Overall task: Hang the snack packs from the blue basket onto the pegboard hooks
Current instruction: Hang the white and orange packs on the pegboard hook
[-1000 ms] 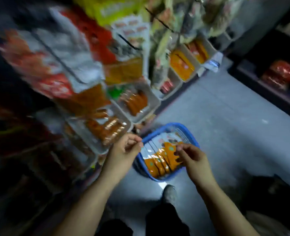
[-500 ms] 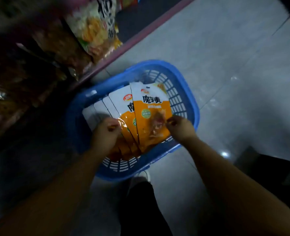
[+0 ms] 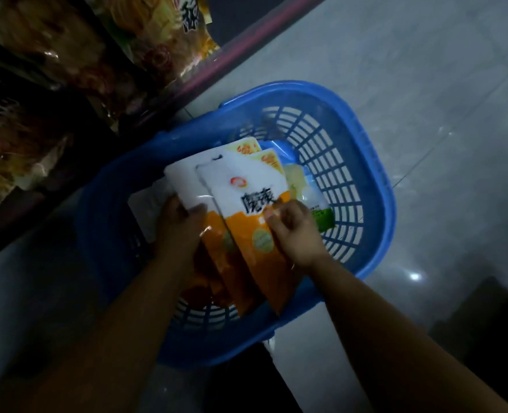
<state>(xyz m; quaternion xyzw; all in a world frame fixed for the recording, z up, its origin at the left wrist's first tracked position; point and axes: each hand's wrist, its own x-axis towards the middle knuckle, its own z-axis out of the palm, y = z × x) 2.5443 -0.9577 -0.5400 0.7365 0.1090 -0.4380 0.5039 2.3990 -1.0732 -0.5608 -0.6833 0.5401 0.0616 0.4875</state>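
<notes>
A blue basket (image 3: 366, 162) stands on the grey floor below me. Inside it lie several white-and-orange snack packs (image 3: 246, 186), fanned and overlapping. My left hand (image 3: 178, 231) grips the left side of the stack, thumb on top of a pack. My right hand (image 3: 294, 231) pinches the right edge of the top pack near its printed black characters. Under the stack lie other packs, one pale yellow and one with a green corner (image 3: 324, 217). The pegboard hooks are out of view.
A low shelf with a dark purple front rail (image 3: 217, 58) runs along the left, filled with bagged snacks (image 3: 163, 34). Grey tiled floor (image 3: 425, 84) spreads to the right. My dark trouser leg (image 3: 240, 391) stands just behind the basket.
My head has dropped from the pegboard to the basket. Both hands went down into it and closed on the orange packs, now lifted and gathered more tightly.
</notes>
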